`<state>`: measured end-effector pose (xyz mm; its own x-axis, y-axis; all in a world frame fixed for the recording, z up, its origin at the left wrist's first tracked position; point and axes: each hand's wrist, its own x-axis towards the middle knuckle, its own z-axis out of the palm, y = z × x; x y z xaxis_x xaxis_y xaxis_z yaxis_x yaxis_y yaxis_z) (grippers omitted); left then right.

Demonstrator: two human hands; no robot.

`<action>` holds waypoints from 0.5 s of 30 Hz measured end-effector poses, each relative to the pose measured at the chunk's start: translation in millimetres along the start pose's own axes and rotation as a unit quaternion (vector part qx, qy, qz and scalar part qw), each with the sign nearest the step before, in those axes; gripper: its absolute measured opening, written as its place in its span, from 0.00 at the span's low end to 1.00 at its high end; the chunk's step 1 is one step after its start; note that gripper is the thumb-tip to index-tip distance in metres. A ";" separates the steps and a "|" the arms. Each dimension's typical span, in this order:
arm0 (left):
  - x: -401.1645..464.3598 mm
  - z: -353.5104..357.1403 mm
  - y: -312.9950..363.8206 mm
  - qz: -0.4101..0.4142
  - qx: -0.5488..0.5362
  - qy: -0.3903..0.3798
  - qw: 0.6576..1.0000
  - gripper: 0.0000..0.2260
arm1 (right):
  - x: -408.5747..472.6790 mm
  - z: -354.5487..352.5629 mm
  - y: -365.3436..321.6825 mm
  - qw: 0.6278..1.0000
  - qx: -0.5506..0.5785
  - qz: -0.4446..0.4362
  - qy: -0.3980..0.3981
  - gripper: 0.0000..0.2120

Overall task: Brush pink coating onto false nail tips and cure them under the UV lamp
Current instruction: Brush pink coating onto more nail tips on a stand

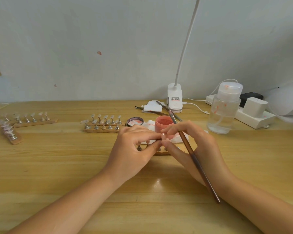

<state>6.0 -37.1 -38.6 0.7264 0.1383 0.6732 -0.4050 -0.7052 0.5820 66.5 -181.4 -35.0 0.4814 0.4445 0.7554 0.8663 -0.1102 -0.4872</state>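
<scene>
Pink-coated nail tip (163, 136) sits mid-table, pinched between both hands just in front of the open pink jar (164, 123). Left hand (134, 149) grips it with thumb and forefinger; right hand (189, 146) pinches it from the other side while the brush (191, 152) is tucked along its fingers, bristles pointing at the far edge, handle toward the near edge.

Looks like the tip is being seated or adjusted on its stand. The strip of stands (159, 152) lies under the hands, mostly hidden, so can't tell if the tip is on its post.

To do it well:
- hold by the edges only, keep pads off the wet face
- keep the bristles clear of the jar rim and the tissue (149, 123)
- press straight down on the post, no twist

Jar lid (135, 121) lies just left of the jar. More tips on stands (105, 124) wait left of it, further sets (24, 118) near the left edge. UV lamp (286, 100) sits at the far right corner, behind the power strip (254, 118) and clear pump bottle (224, 108). Carry the strip level when curing.
</scene>
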 end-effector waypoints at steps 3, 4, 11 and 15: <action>0.3 -1.5 1.8 -0.016 0.003 0.000 1.000 0.10 | 0.2 -2.0 1.1 1.000 0.015 0.006 0.024 0.16; 0.4 -2.9 1.9 -0.023 0.002 0.001 1.000 0.09 | 0.5 -3.9 2.1 0.999 0.029 0.012 0.033 0.16; 7.6 -24.0 -8.1 -0.121 0.041 -0.071 0.989 0.26 | 1.1 -21.7 20.8 0.998 0.014 0.068 -0.011 0.11; 5.8 -31.0 -20.6 -0.213 0.047 -0.154 0.964 0.27 | -0.5 -22.9 28.0 0.996 0.004 0.075 -0.043 0.09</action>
<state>1.3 -0.2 -32.5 0.9517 0.2268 0.2068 0.0082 -0.6924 0.7215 93.6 -205.1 -39.1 0.5920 0.4984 0.6334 0.7842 -0.1748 -0.5954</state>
